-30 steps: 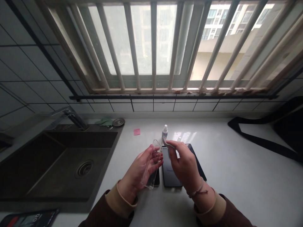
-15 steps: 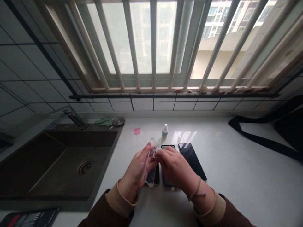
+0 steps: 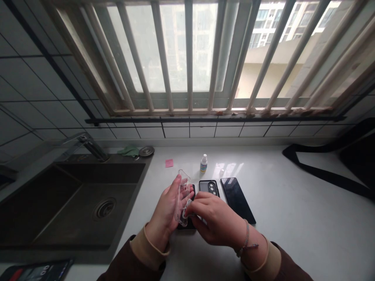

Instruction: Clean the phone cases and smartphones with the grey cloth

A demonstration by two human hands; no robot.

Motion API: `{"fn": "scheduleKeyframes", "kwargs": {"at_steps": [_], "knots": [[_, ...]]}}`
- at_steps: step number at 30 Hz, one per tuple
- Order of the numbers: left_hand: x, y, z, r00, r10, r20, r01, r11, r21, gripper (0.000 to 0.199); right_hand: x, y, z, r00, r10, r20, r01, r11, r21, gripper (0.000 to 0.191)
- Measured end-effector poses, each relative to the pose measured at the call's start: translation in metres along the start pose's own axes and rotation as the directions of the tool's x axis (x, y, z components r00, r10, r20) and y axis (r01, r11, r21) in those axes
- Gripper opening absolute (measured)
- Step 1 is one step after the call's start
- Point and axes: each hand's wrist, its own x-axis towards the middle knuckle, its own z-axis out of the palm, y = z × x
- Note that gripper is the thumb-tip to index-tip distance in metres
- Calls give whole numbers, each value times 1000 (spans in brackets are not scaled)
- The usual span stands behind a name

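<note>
A clear phone case (image 3: 182,197) is held tilted in my left hand (image 3: 166,208), with the thumb on its edge and the fingers behind it. My right hand (image 3: 212,218) pinches a small whitish piece (image 3: 187,205) against the lower part of the case; what it is made of is hard to tell. Beneath the hands lies a dark phone (image 3: 187,226), partly hidden. A black case with camera holes (image 3: 208,184) sits partly under my right hand. To its right is another dark phone (image 3: 238,199), flat on the counter.
A small white bottle (image 3: 204,164) stands behind the hands, near a pink note (image 3: 169,163) and a small clear cap-like item (image 3: 222,171). The sink (image 3: 117,175) is at left, with a green cloth (image 3: 129,151). A black strap (image 3: 316,169) lies at right.
My right hand has moved down along the clear case with the whitish piece, uncovering more of the black case. The clear case has shifted slightly left.
</note>
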Motion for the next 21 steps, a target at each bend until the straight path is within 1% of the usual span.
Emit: {"fn": "scheduleKeyframes", "kwargs": {"at_steps": [2,4,6,7,8,9,10,12,13,14,15,16,17,19,21], "knots": [[-1,3,2,999,9,-32,-10,999,-31,33,0,-4,-2,1000,1,30,-3,996,84,25],[-2,6,4,999,7,-42,-9,998,-55,29,0,-6,-3,998,48,35,-54,982,183,27],[-2,7,5,999,-8,-40,5,998,-67,28,0,-4,0,986,165,14,-161,937,310,23],[-2,8,5,1000,-8,-29,6,998,-70,30,0,-1,2,968,250,-5,-228,887,402,19],[-2,7,5,1000,2,-5,-3,997,-71,33,0,2,5,938,347,-20,-288,809,513,15],[-2,7,4,999,25,30,-23,997,-71,35,1,6,8,894,446,-32,-328,701,633,13],[-2,7,4,996,56,73,-51,996,-72,38,2,11,11,838,544,-36,-338,572,748,14],[-4,6,3,980,119,161,-110,992,-67,45,3,21,16,702,712,-24,-298,324,898,24],[-5,5,3,969,147,197,-139,989,-55,49,4,25,17,638,770,-10,-260,228,938,29],[-7,5,3,958,174,227,-172,985,-31,53,5,28,17,588,809,0,-220,161,962,32],[-9,5,2,946,201,253,-209,978,5,58,5,31,16,559,829,3,-183,119,976,33],[-10,4,2,933,227,279,-250,967,49,62,5,32,15,552,834,2,-155,100,983,33],[-12,4,2,920,248,305,-289,953,96,65,6,32,14,561,828,-2,-139,97,986,32],[-14,2,3,895,264,358,-341,925,169,67,5,30,12,600,800,-1,-129,98,987,31],[-16,1,3,881,255,399,-357,911,206,67,5,27,10,631,776,21,-118,69,991,30]]}}
